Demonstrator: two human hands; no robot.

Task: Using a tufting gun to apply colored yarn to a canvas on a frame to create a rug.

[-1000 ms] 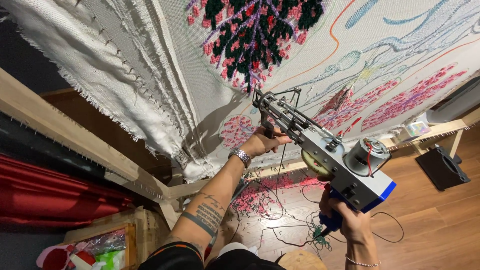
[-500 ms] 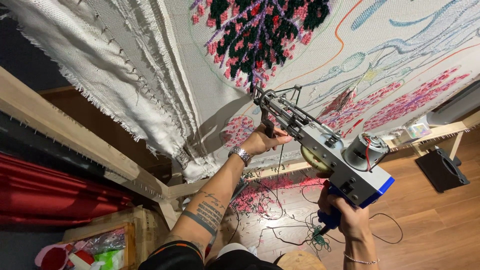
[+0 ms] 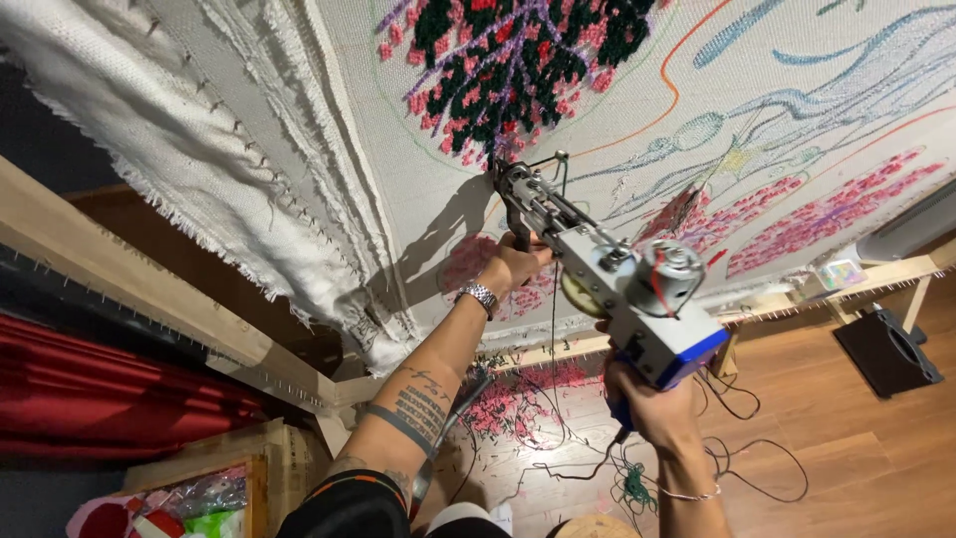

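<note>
I hold a tufting gun (image 3: pixel 622 284), grey metal with a blue base and a round motor, against a white cloth (image 3: pixel 398 139) stretched on a wooden frame. My left hand (image 3: pixel 513 264), a metal watch on its wrist, grips the gun's front handle. My right hand (image 3: pixel 652 408) is wrapped around the blue rear grip. The gun's needle tip (image 3: pixel 498 169) touches the cloth at the lower edge of a tufted patch of pink, black and purple yarn (image 3: pixel 508 60). Thin yarn runs up along the gun.
Drawn outlines and pink tufted areas (image 3: pixel 797 214) cover the cloth to the right. Yarn scraps and cables (image 3: pixel 538 408) lie on the wooden floor. A black box (image 3: pixel 886 349) stands at right, a red curtain (image 3: pixel 100 389) at left, a wooden crate (image 3: pixel 199 488) with colourful items below.
The gun has moved up the cloth, from the lower pink area to the bottom edge of the dark tufted patch. Both hands keep their grip.
</note>
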